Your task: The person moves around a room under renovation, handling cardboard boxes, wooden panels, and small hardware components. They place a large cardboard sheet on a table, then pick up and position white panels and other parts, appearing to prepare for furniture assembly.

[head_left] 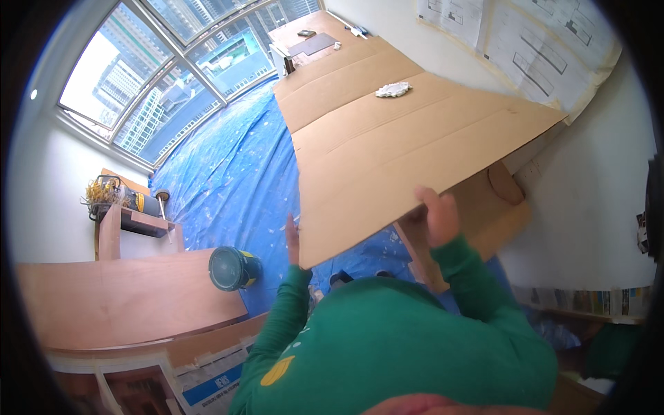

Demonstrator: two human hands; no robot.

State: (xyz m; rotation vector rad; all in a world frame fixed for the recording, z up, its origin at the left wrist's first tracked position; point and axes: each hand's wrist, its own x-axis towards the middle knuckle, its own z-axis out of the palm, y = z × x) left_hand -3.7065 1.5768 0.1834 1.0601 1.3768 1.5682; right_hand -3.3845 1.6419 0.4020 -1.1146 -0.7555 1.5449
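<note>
A large brown cardboard sheet [373, 173] with fold creases stretches away from me over a table. My right hand [440, 216] is closed on its near edge, fingers on top and the rest of the grip out of sight below. At the near left corner, my left hand [293, 238] holds the sheet's side edge. The fingers there point upward along the outside, and part of that hand is hidden by the sheet. A crumpled white cloth or paper wad [393, 90] lies on the cardboard toward its far end.
Blue plastic sheeting [235, 159] covers the floor. A dark green lidded bucket [232, 268] stands left beside a wooden board [124, 294]. A wooden panel [494, 214] stands under the cardboard. Drawings [539, 48] hang on the right wall; a window [173, 69] fills the far left.
</note>
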